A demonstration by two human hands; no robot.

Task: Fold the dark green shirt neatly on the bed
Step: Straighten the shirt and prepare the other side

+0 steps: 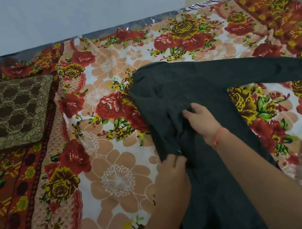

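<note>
— Floral cotton first: bed [117, 179], covered in a printed sheet, red roses and peach blossoms on white, maroon border, a few soft wrinkles. Largest item in the room.

— Next?

— Dark green shirt [192, 92], matte knit, limp, lying on the bed right of centre. Body runs toward the person; one long sleeve [267, 68] stretches flat to the right. Left side is drawn in over the body and bunched into a ridge.

— Then the pillow?

— Pillow [5, 113], brown with a pale lattice weave, flat and rectangular, well apart from the shirt at the left.

— And the hands?

— Right hand [202, 120], fingers curled down into the bunched cloth at mid-body, its grip closed on the fabric. Left hand [172, 168], nearer the person, pinching the folded edge, grip narrow on the same shirt. Thin orange thread [219, 137] around the right wrist, smallest entry.

— Which step, would you say?

— Left side being folded inward, I judge; early going. Next calls for smoothing that ridge flat, then bringing the outstretched sleeve across. Soft knit will slump, so it wants an even pull.
</note>
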